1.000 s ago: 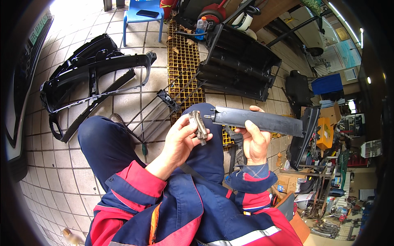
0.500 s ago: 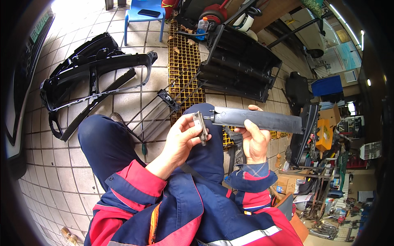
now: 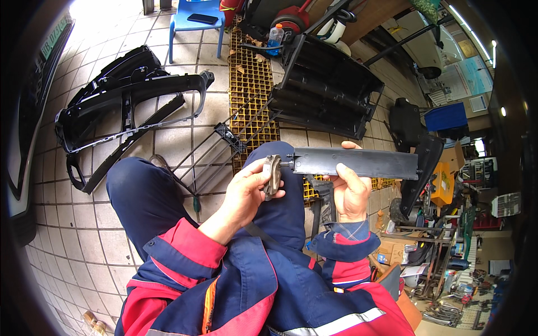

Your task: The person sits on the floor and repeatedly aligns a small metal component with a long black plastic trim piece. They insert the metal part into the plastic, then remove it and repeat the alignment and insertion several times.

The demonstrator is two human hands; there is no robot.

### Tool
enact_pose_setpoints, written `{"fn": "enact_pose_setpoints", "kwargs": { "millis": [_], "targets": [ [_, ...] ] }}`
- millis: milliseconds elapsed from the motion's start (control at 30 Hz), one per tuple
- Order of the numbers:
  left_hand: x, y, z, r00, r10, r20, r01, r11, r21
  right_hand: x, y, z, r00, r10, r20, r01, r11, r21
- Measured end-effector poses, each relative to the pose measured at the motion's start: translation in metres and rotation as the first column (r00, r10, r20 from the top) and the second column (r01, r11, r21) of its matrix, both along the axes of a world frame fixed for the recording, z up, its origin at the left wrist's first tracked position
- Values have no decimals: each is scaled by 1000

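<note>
My left hand (image 3: 241,190) is closed around a small dirty grey-brown bracket-like piece (image 3: 272,178), pinched between thumb and fingers. A long flat black plastic slat (image 3: 375,163) extends to the right from it, a short pin at the slat's left end meeting the piece. My right hand (image 3: 351,196) grips the slat near its middle, thumb on the near face and fingertips showing past the far edge. At the slat's right end is a black curved plastic part (image 3: 421,176); I cannot tell whether they are joined. Both hands are above my knees.
Black plastic frames (image 3: 129,106) lie on the tiled floor to the left. Ahead, a thin black rod frame (image 3: 227,134) and a large black panel (image 3: 330,84) rest by a yellow floor grating (image 3: 252,73). A blue chair (image 3: 196,23) bears a phone. Tools crowd the right.
The slat has tilted nearer to level and turned slightly. The bracket-like piece has rotated in my left hand. The black curved part at the right shows broader.
</note>
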State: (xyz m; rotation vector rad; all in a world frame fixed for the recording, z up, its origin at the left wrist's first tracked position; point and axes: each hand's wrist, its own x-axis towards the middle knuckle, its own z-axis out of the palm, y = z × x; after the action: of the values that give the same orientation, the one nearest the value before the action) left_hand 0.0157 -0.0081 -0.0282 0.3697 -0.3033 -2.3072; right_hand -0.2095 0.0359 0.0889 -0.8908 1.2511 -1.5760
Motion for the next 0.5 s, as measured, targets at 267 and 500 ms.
{"fn": "enact_pose_setpoints", "kwargs": {
  "millis": [267,500],
  "targets": [
    [-3,2,3,998,52,18,-52,999,-9,7,4,-2,1000,15,-15,-15,1000,19],
    [-5,2,8,994,99,49,-93,989,-112,8,3,-5,999,32,35,-33,999,30]
  ]
}}
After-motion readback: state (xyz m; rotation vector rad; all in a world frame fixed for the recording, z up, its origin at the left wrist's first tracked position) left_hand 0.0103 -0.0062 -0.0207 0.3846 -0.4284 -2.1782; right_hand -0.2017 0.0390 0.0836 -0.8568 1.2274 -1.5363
